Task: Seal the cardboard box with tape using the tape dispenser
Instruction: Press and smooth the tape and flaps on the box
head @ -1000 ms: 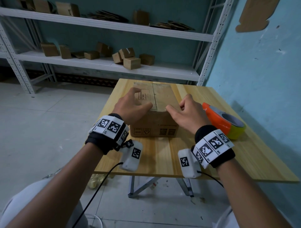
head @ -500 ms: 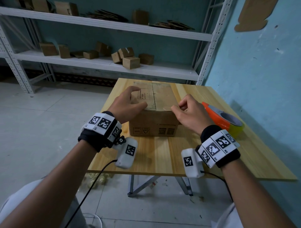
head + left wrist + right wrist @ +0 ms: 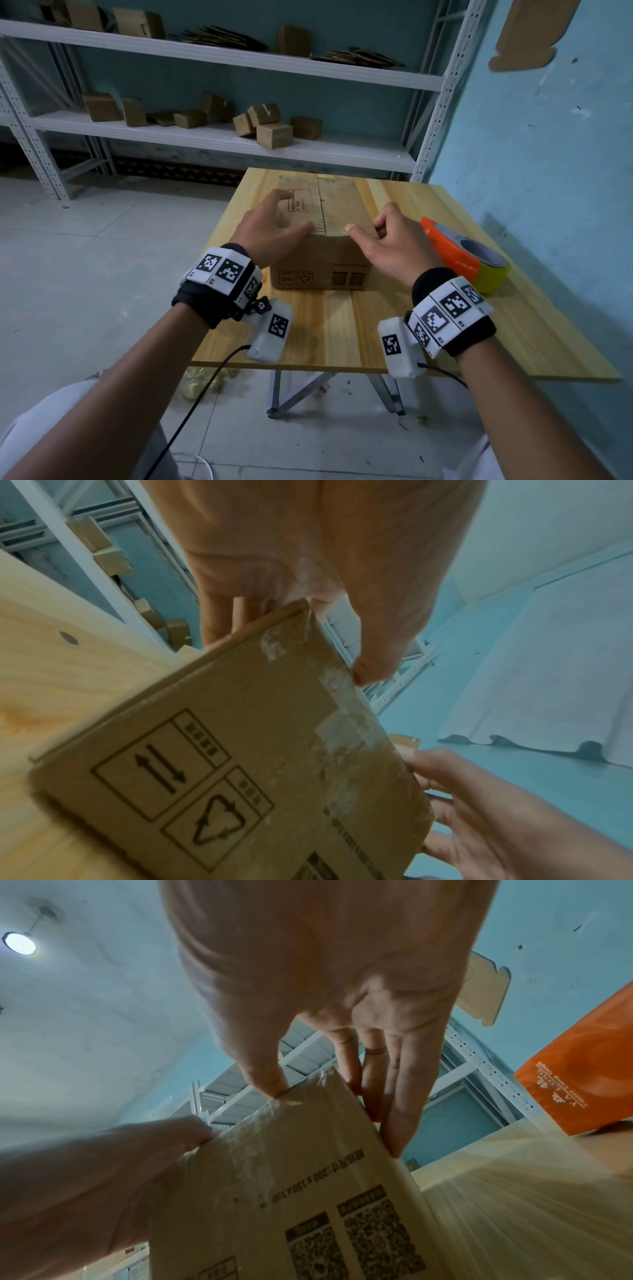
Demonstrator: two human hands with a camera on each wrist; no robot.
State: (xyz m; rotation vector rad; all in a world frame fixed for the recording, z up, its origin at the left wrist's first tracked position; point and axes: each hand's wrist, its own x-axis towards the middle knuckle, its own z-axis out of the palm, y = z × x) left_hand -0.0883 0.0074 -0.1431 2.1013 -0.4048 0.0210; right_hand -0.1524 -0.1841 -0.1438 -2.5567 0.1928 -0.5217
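Both hands sit at the near top edge of the cardboard box [image 3: 318, 260], which stands near the middle of the wooden table [image 3: 329, 329]. My left hand [image 3: 270, 229] lies over the left flap with loosely bent fingers, thumb tip at the front edge, pressing rather than clutching. My right hand [image 3: 387, 240] has its thumb on the near edge and its fingers running down the right side, a light hold, nearly flat. Clear tape already shows along the seam and over the front face (wrinkled, as the right wrist view has it). If either hand lifts carelessly, a creased end could peel back or the flaps could spring apart. Just beyond my right hand lies the orange tape dispenser [image 3: 455, 253], untouched; a blind reach could knock it toward the table's right edge. Farther back stand shelves [image 3: 212, 137] of small cartons.
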